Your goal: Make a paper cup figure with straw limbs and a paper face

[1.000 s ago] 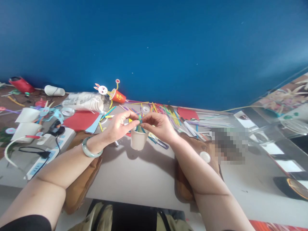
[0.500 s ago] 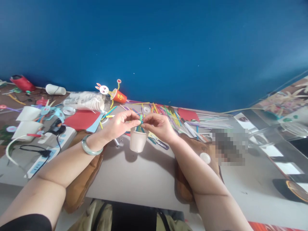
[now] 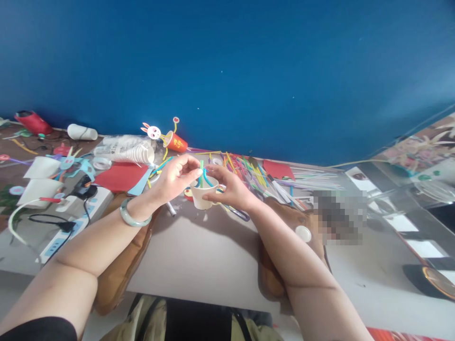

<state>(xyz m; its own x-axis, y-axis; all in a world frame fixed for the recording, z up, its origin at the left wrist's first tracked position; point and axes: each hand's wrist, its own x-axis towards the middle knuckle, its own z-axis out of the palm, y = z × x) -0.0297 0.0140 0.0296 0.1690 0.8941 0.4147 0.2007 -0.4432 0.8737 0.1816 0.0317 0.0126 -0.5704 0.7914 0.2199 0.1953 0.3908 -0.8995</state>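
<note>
A white paper cup is held off the table, its opening tilted towards me. A green straw-like stick and a bent blue one stand up out of it. My left hand pinches at the green stick, thumb and index finger close together by the rim. My right hand grips the cup from the right, thumb on the near side and fingers at the far side. Scissors lie partly hidden behind my right hand.
Behind my hands lie many coloured sticks, a red sheet and stacked paper cups. A red cup with a rabbit face lies by the blue wall. On the left is a power strip; brown cushions flank the work spot.
My right hand has moved from the sticks onto the cup's side. The cup has tilted, turning its opening towards me. My left hand has shifted slightly left, still pinching.
</note>
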